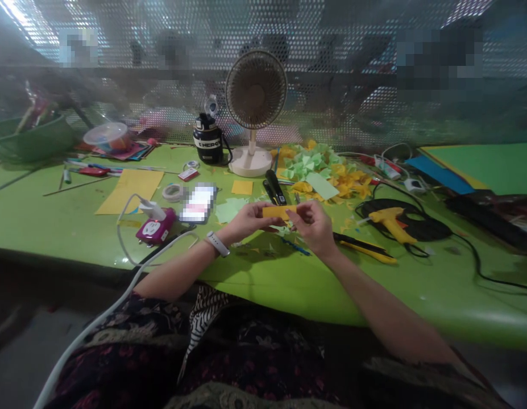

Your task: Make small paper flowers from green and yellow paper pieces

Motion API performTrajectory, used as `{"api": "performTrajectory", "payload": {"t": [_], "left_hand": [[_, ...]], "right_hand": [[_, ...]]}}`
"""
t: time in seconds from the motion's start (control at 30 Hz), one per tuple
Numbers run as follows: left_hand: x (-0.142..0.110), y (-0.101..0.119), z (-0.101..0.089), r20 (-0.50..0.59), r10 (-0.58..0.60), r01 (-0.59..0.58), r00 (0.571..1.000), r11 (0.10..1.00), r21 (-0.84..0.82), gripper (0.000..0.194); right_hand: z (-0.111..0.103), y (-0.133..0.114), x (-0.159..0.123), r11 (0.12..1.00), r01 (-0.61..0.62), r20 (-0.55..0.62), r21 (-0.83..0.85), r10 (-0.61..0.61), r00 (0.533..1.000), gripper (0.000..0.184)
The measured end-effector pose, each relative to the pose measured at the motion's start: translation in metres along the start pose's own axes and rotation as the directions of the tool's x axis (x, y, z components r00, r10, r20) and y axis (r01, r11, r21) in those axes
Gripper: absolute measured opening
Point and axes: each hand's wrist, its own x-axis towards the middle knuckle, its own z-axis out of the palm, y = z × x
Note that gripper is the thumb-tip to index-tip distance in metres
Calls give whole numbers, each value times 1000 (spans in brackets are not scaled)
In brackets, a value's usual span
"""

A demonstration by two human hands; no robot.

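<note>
Between my two hands is a small folded piece of orange-yellow paper [277,212], held just above the green table. My left hand [251,220] grips its left end, with a pale band around that wrist. At the right end, the fingers of my right hand [313,226] pinch the paper. Just beyond my hands lies a black stapler [273,188]. A yellow-handled cutter [368,248] rests to the right of my right hand. Pale green paper pieces [231,209] lie near my left hand, and small paper scraps are scattered beneath both.
A pile of green and yellow paper cutouts [311,162] sits behind my hands, beside a fan [255,94] and a black jug [208,142]. Leftward are a phone [199,203] and a purple power adapter [154,228] with a white cable. A yellow glue gun [391,221] lies at right.
</note>
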Motion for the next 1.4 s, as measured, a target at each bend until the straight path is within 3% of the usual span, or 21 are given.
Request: {"api": "performTrajectory", "payload": {"t": [0.07,0.17,0.27,0.5,1.0,1.4], "left_hand": [[0,0,0,-15,6,-5,1000,1000,3,42],[0,1,1,-24,-1,2,1000,1000,11,43],[-1,2,2,-9,-24,24,1000,1000,13,44],[0,-3,-1,-2,-8,8,1000,1000,11,50],[-1,1,-1,-32,-16,16,999,1000,15,48],[-1,10,-4,-59,-86,87,995,996,12,59]], "right_hand": [[-1,-1,2,997,-55,-14,48,56,998,49],[-2,0,4,992,-120,82,41,116,990,48],[-2,1,5,994,-107,155,-3,106,982,47],[0,1,2,997,-53,170,-51,61,984,44],[5,7,5,995,-64,206,82,46,978,47],[5,3,5,983,-78,204,164,44,978,49]]}}
